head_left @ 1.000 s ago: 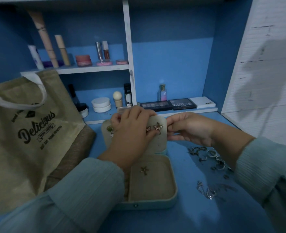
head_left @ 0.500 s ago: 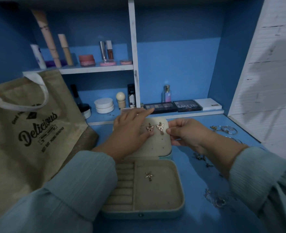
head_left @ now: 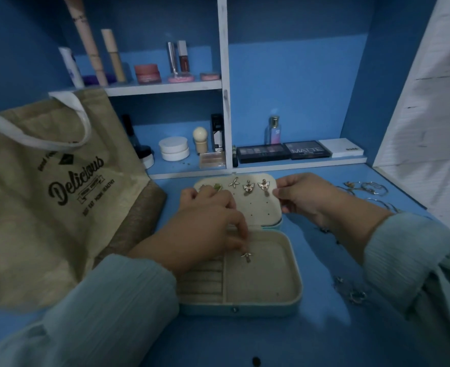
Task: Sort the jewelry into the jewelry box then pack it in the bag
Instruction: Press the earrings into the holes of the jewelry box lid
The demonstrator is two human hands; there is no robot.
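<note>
Pinching a small earring (head_left: 246,256) in the jewelry box (head_left: 261,295), the left hand (head_left: 205,229) hides its fingertips; right hand (head_left: 302,198) (at two o'clock) apparently grips the lid (head_left: 258,207) edge.

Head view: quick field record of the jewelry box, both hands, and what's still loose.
box: jewelry box open on the blue table
lid panel: starfish earring and two butterfly earrings pinned
left hand: pinches a small earring over the open tray
right hand: holds the lid's right edge
loose: jewelry pieces on the table, right of the box
bag: tote bag left of the box
</note>
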